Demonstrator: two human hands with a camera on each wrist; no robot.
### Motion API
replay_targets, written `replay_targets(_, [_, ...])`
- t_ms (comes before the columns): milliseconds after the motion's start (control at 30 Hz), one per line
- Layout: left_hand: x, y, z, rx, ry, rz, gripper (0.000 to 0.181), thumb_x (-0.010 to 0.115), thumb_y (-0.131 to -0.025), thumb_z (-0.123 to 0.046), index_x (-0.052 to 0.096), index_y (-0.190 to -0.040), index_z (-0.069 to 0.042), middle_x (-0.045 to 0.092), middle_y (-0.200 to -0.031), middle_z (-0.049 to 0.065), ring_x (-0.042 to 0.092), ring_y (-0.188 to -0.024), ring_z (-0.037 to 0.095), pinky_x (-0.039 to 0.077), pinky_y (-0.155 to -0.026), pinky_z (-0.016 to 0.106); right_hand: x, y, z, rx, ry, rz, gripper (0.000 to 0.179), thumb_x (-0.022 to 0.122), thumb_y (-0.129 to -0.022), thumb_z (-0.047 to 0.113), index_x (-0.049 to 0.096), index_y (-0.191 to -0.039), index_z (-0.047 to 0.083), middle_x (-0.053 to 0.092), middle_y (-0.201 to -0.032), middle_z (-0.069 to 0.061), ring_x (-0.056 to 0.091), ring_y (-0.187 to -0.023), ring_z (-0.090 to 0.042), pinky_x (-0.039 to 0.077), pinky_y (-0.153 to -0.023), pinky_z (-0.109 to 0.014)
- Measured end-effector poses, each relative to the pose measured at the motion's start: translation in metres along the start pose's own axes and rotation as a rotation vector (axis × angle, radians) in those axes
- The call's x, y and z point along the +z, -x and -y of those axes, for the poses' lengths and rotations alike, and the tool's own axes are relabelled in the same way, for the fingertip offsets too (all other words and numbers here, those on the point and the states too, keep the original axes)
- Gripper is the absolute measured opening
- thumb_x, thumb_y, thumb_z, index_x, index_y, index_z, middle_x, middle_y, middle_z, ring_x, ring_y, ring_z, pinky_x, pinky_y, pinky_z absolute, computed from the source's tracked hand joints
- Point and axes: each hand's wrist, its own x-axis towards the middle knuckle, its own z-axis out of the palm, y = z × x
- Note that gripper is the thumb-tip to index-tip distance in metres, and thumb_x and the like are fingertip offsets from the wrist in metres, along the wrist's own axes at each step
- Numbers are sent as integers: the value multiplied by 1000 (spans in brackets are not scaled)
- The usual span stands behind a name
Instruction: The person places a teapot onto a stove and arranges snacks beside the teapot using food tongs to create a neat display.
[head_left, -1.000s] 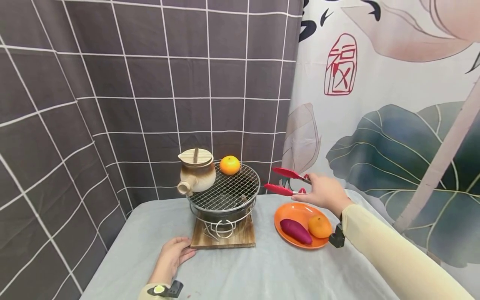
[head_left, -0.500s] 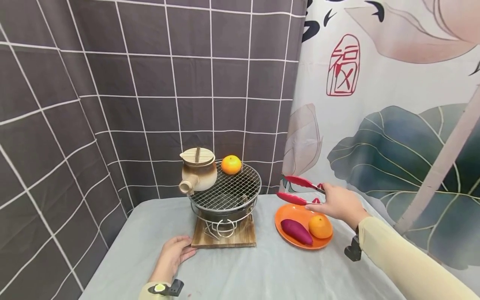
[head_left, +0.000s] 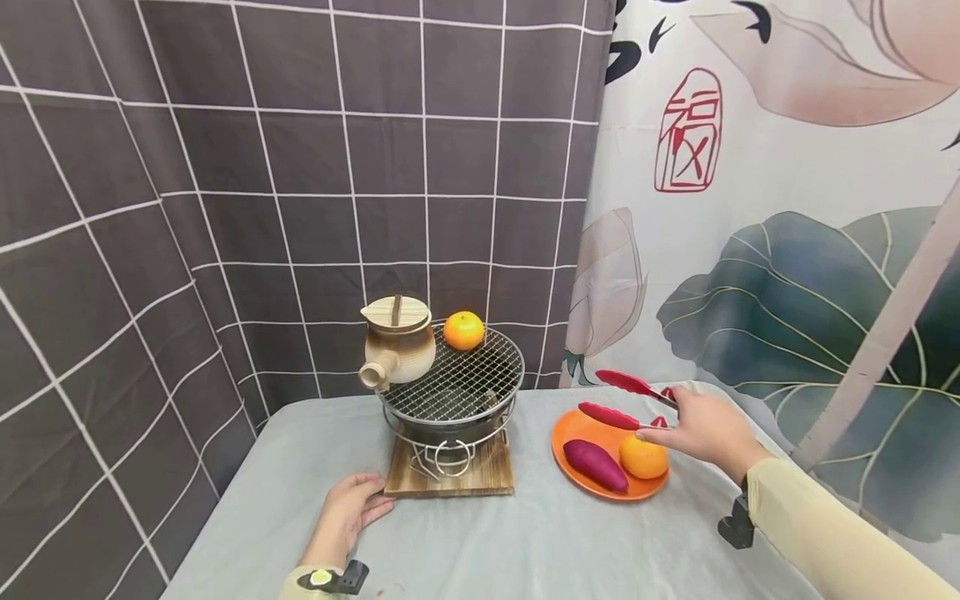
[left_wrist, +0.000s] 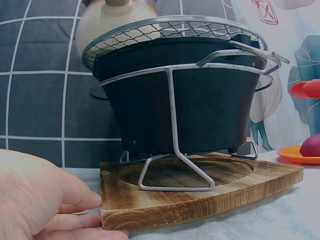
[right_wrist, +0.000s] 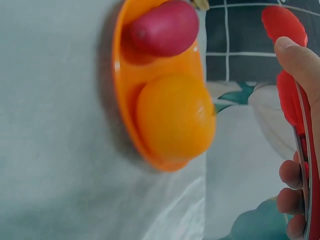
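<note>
My left hand point(head_left: 347, 512) rests on the grey cloth, its fairly straight fingers touching the left front corner of a wooden board point(left_wrist: 200, 205). On that board stands a black grill stove point(left_wrist: 180, 95) in a wire stand. In the head view my right hand point(head_left: 708, 427) holds red-tipped tongs point(head_left: 618, 396) with their two arms spread, nothing between them. They hover over the far side of an orange plate point(head_left: 573, 475). A purple sweet potato point(head_left: 596, 465) and an orange citrus fruit point(right_wrist: 175, 117) lie on this plate, the fruit just below my right hand.
On the wire grate point(head_left: 450, 387) sit a clay teapot point(head_left: 401, 350) with a side handle and wooden lid, and another orange citrus fruit point(head_left: 463, 331) at the back. A dark checked curtain point(head_left: 300, 167) and a lotus-printed curtain point(head_left: 750, 250) hang behind the table.
My right hand has moved right and slightly down with the tongs, from beside the grill to above the plate. My left hand stays at the board's corner.
</note>
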Motion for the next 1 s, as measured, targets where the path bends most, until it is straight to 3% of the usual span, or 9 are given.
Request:
replay_targets(333, [-1, -4, 0, -2, -2, 1, 39, 60, -96, 1, 46, -127, 20, 65, -103, 22, 70, -80, 21, 65, -79, 39, 12, 20, -29, 66, 12, 86, 113, 71, -70, 79, 50, -130, -14, 69, -101, -23, 66, -76, -24, 65, -60, -47])
replay_targets(667, [0, 0, 0, 6, 1, 1, 41, 58, -96, 2, 44, -129, 22, 64, -107, 26, 70, -80, 21, 65, -79, 38, 20, 34, -44, 90, 24, 133, 106, 71, -71, 78, 54, -123, -14, 67, -87, -12, 59, -67, -18, 63, -57, -41])
replay_targets(1000, [0, -1, 1, -6, -3, -4, 38, 58, -96, 2, 46, -127, 21, 64, -107, 24, 69, -80, 20, 65, -79, 39, 24, 43, -56, 122, 17, 174, 113, 72, -69, 78, 52, -128, -16, 69, -98, -19, 61, -71, -18, 63, -55, -38])
